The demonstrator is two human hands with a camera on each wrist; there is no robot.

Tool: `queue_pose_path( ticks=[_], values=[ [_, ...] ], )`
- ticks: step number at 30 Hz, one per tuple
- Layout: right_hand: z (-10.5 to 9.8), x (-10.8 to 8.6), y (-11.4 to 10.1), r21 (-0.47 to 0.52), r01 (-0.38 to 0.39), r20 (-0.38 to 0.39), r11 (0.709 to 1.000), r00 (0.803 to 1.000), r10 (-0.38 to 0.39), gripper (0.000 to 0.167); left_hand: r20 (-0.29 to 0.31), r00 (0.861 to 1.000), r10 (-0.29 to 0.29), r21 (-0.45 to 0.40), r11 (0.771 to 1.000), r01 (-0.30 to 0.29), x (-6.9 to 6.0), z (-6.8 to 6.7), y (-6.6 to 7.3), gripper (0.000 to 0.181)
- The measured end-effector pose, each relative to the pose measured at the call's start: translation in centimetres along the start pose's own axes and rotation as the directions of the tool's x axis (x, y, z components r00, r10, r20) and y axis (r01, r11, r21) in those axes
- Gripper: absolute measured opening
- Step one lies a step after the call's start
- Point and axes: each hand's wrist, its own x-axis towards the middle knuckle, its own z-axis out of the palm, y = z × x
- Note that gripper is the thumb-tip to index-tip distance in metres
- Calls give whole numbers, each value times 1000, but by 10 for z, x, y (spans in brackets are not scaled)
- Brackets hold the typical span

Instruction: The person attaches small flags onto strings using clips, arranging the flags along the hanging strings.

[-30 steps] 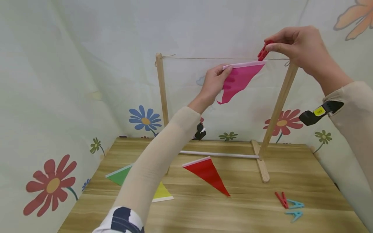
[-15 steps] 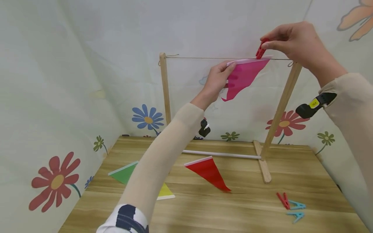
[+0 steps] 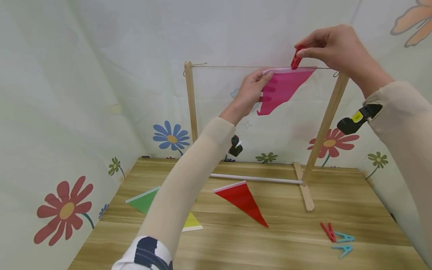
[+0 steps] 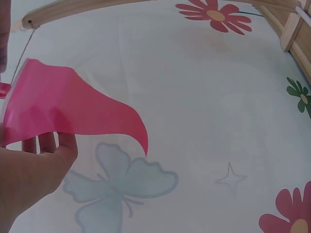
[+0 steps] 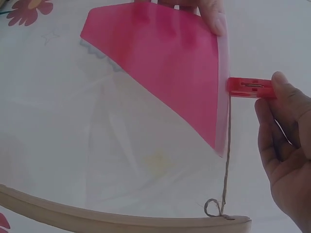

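Note:
A pink pennant (image 3: 287, 88) with a white top band hangs at the string (image 3: 222, 66) between two wooden posts. My left hand (image 3: 248, 92) pinches the left end of its band, thumb in front and fingers behind the cloth. In my right hand (image 3: 337, 50) a red clothespin (image 3: 296, 58) is pinched between thumb and fingers. The clothespin's tip meets the band's top edge at the string, near the middle of the band. In the right wrist view the clothespin (image 5: 250, 88) touches the edge beside the string; whether its tips grip the cloth is hard to tell.
On the wooden table (image 3: 270, 247) lie a red pennant (image 3: 243, 202), a green pennant (image 3: 143, 200) and a yellow pennant (image 3: 191, 222), the last two partly behind the left sleeve. A red clothespin (image 3: 328, 232) and two blue clothespins (image 3: 344, 249) lie at right. The right post (image 3: 325, 127) stands near my right hand.
The pink pennant has risen to the string, its right end now level with it. My right hand has moved left along the band with the clothespin.

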Motion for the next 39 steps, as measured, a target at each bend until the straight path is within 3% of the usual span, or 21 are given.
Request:
queue_pose_path(
  ticks=[7,14,25,31,39],
  values=[
    [-4,3,2,3,14,35,1000,999,-15,42,9,1000,-20,-40,999,20,2,1,2,35],
    [-14,4,12,-1,-29,84,1000,996,29,42,-7,996,-85,-109,991,84,9,16,0,30],
    [-17,0,19,-21,-94,128,995,987,96,46,-40,995,-95,-115,989,90,13,27,-3,28],
    [-16,0,22,-23,-95,130,995,987,97,46,-69,993,-91,-103,991,84,16,32,-3,27],
    [-13,2,26,-11,-103,134,995,986,104,48,-88,992,-93,-167,983,77,17,35,-4,24]
  ],
)
